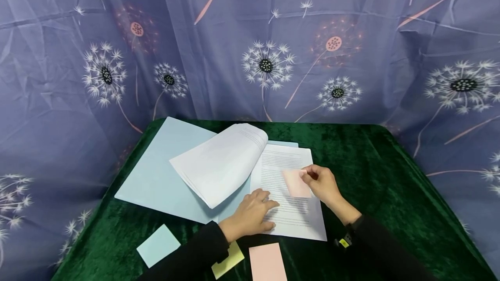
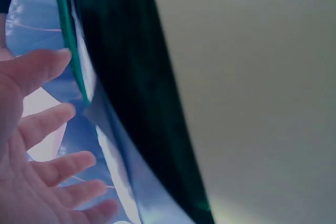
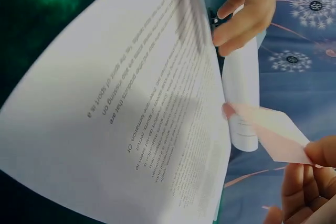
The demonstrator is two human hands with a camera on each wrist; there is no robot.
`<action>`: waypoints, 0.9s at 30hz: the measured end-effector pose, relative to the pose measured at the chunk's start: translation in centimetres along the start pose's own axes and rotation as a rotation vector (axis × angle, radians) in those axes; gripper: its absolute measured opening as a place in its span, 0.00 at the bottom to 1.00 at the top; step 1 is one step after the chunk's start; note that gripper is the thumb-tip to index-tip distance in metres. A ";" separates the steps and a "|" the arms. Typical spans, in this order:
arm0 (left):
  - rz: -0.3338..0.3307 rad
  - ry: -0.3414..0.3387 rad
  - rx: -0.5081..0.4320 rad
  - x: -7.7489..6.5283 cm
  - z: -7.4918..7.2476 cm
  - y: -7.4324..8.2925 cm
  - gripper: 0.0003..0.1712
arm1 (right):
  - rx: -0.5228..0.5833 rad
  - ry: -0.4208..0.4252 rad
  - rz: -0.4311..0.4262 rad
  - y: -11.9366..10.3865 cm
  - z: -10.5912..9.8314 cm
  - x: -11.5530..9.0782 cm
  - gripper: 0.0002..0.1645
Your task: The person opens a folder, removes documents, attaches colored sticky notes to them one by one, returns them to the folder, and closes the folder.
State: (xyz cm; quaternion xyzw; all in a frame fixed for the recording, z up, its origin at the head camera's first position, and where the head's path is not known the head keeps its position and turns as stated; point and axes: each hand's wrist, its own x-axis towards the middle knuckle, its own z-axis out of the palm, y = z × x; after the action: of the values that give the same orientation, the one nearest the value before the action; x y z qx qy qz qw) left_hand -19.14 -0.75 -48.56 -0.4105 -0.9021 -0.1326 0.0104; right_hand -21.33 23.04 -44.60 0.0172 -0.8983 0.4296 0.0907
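Observation:
A small pink sticky note [image 1: 294, 184] is pinched by its upper right corner between the thumb and fingers of my right hand [image 1: 320, 183]. The note is over the right half of a printed page [image 1: 289, 220], and in the right wrist view the sticky note [image 3: 278, 135] is lifted off the paper. My left hand [image 1: 251, 214] lies over the page's lower left edge, fingers spread and gripping nothing. Beside it, several turned-back sheets [image 1: 222, 164] curl leftward over an open light blue folder [image 1: 156, 172].
Toward the front edge lie a light blue sticky pad [image 1: 158, 245], a yellow pad [image 1: 228, 261] partly under the left sleeve, and a pink pad [image 1: 268, 263]. Green velvet cloth [image 1: 363, 164] covers the table. A dandelion-print curtain [image 1: 218, 55] hangs behind.

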 end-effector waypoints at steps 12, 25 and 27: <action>-0.096 -0.178 -0.038 0.9 0.6 -0.4 0.27 | -0.292 0.046 -0.375 0.0 1.5 1.4 0.02; -0.084 -0.194 -0.020 1.2 0.4 -0.4 0.26 | -0.761 0.141 -0.976 2.2 4.8 2.6 0.04; -0.081 -0.193 -0.012 1.3 0.3 -0.4 0.26 | -0.763 0.130 -0.979 2.3 5.2 2.4 0.04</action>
State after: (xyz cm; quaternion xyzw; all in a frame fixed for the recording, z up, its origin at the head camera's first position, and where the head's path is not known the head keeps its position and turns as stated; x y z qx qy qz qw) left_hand -20.27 -0.02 -48.83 -0.3844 -0.9141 -0.0979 -0.0844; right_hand -24.73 20.61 -49.14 0.3669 -0.8691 -0.0128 0.3314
